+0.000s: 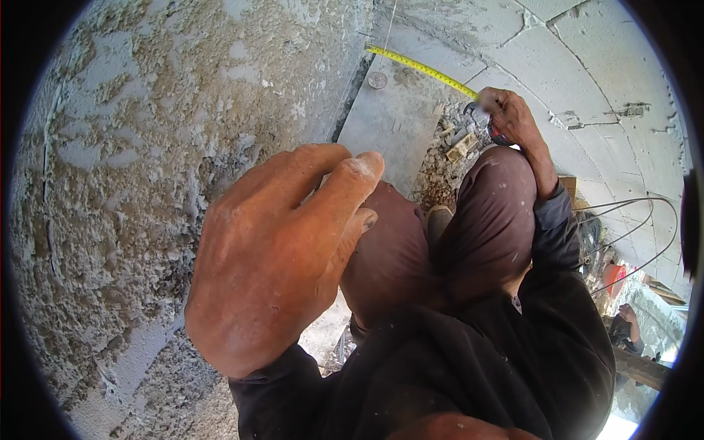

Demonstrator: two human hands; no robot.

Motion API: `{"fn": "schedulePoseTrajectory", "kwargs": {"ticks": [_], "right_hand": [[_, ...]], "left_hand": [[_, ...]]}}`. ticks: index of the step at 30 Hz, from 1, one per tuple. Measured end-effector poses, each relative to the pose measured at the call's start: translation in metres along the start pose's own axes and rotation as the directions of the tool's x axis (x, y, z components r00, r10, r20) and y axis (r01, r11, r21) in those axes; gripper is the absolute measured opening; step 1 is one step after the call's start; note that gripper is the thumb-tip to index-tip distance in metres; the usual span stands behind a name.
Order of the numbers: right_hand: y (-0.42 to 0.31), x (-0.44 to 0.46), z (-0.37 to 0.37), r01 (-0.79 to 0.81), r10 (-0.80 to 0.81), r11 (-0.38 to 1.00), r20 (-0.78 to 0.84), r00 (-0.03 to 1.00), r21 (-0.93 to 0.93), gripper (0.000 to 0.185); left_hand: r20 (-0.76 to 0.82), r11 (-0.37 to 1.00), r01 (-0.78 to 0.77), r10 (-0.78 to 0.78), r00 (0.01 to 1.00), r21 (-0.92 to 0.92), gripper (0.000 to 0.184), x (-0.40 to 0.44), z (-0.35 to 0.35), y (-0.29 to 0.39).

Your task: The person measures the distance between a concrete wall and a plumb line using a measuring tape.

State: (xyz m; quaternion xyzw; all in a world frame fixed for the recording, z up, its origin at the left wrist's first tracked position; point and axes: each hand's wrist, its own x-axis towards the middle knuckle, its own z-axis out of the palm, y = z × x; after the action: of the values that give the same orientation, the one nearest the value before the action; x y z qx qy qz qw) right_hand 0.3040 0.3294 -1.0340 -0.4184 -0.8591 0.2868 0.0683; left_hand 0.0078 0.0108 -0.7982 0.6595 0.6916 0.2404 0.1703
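My left hand [279, 242] is large and close to the camera, its back showing. Its fingers are curled and the thumb lies against them; anything between them is hidden. My right hand [510, 117] is beyond my right knee, closed round a tape measure [500, 136] with a red and black case, partly covered by the fingers. From it the yellow blade [422, 67] runs up and left to the foot of the rough wall. A small round metal piece [378, 81] shows over a smooth grey slab [389, 121], just below the blade, with a thin string above it.
Rough plaster wall [132, 147] fills the left; a pale block wall [587, 81] curves along the right. Rubble [447, 165] lies between slab and knees. Looped cable [649, 220], a red object [613, 279] and part of another person [627, 326] are at the right.
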Motion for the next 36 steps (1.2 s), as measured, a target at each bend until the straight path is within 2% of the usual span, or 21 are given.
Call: {"fn": "schedulePoseTrajectory", "kwargs": {"ticks": [6, 16, 22, 24, 28, 31, 34, 36], "right_hand": [[-0.014, -0.003, -0.006, -0.081, 0.08, 0.996, 0.043, 0.996, 0.022, 0.026], [-0.016, -0.002, -0.007, -0.09, 0.09, 0.996, 0.049, 0.995, -0.016, 0.026], [-0.012, -0.001, -0.006, -0.036, 0.038, 0.999, 0.05, 0.998, -0.033, 0.026], [-0.016, -0.003, -0.006, -0.087, 0.087, 0.996, 0.053, 0.995, -0.005, 0.026], [-0.018, -0.004, -0.007, -0.087, 0.086, 0.996, 0.044, 0.995, 0.017, 0.026], [-0.017, -0.003, -0.008, -0.056, 0.057, 0.998, 0.049, 0.997, -0.032, 0.027], [-0.006, 0.0, -0.002, -0.093, 0.092, 0.996, 0.048, 0.995, 0.009, 0.027], [0.0, 0.002, 0.0, -0.01, 0.011, 1.0, 0.027, 1.0, -0.026, 0.027]], "left_hand": [[-0.001, 1.0, -0.009, 0.009, 1.0, 0.005, 0.046, 0.0, 0.0, 0.0], [0.001, 1.0, -0.018, 0.018, 1.0, 0.009, 0.045, 0.001, 0.0, -0.001], [-0.003, 1.0, -0.018, 0.018, 1.0, -0.001, 0.045, 0.001, 0.0, -0.002], [-0.004, 1.0, -0.017, 0.017, 1.0, -0.003, 0.045, 0.001, 0.001, -0.002], [-0.006, 1.0, -0.012, 0.012, 1.0, -0.006, 0.044, 0.001, 0.0, 0.0], [-0.008, 1.0, -0.009, 0.009, 1.0, -0.01, 0.043, 0.001, 0.0, -0.001], [-0.012, 1.0, -0.014, 0.014, 1.0, 0.0, 0.042, 0.0, 0.001, -0.001], [-0.006, 1.0, -0.02, 0.02, 1.0, 0.004, 0.042, 0.0, 0.0, -0.002]]}}
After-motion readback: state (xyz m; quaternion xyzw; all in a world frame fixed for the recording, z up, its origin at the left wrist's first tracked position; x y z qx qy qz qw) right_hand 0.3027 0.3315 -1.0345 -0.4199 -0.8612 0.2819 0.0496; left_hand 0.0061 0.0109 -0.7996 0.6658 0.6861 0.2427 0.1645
